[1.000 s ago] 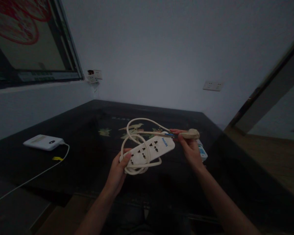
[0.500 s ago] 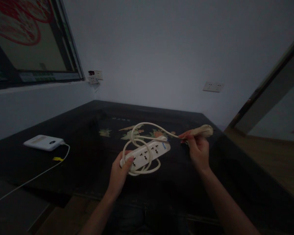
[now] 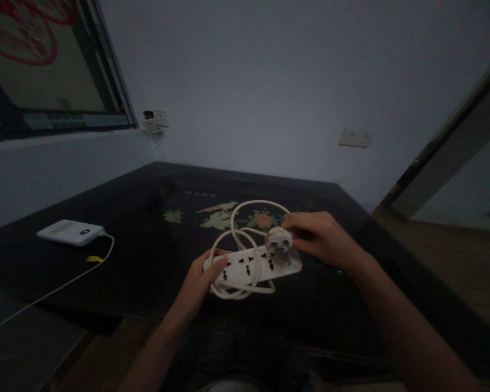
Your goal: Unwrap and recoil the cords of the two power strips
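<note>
A pale wall [image 3: 261, 98] rose beyond both hands, and a dark table [image 3: 330, 310] spread beneath them. The left hand [image 3: 198, 280] was grasping the near-left end of the white power strip [image 3: 237, 271], its thumb on top, so the strip lay between the hands, its other end reaching toward the right hand [image 3: 324, 237]. The strip's pale cord [image 3: 265, 201] looped around it beside the left fingers. A white device [image 3: 70, 232] lay well left of the left hand. The right hand pinched the plug [image 3: 279, 239] over the strip's far end; whether they touched could not be told. A yellow tag [image 3: 95, 259] lay left of the left hand, near the device.
</note>
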Available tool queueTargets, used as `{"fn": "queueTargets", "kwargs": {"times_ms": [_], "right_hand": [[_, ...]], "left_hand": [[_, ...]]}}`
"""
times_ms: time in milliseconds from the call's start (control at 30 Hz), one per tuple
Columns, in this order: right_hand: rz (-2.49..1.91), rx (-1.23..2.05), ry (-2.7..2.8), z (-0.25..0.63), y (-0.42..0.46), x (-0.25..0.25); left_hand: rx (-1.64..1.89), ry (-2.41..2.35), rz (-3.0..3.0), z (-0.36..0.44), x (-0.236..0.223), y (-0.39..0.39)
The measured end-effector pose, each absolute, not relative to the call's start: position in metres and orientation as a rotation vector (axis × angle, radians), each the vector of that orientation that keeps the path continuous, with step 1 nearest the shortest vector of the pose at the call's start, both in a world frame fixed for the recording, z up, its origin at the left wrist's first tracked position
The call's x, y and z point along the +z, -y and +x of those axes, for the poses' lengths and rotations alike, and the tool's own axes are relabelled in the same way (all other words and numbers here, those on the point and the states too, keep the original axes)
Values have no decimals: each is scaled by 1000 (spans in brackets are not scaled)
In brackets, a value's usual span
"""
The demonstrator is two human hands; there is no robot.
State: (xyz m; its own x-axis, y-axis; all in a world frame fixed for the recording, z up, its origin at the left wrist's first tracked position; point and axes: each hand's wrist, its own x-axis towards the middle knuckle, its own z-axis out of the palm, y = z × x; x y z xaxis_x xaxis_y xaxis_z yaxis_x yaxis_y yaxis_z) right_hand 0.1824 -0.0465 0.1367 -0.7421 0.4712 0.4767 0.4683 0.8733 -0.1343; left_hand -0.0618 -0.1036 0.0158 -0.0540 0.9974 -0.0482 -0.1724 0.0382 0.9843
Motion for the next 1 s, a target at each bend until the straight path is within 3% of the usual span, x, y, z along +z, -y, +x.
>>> {"fn": "queueTargets", "kwargs": {"times_ms": [200,633,1000], "right_hand": [[-796,-306,2803,172,65,130],[-424,-729,2575,167,67,99],[-462,-515,2571,176,67,75]], "left_hand": [[1271,-1181,1052,-62,15,101],[1382,-1155,951,-73,18,98],[1426,-1138,883,-82,10,89]]}}
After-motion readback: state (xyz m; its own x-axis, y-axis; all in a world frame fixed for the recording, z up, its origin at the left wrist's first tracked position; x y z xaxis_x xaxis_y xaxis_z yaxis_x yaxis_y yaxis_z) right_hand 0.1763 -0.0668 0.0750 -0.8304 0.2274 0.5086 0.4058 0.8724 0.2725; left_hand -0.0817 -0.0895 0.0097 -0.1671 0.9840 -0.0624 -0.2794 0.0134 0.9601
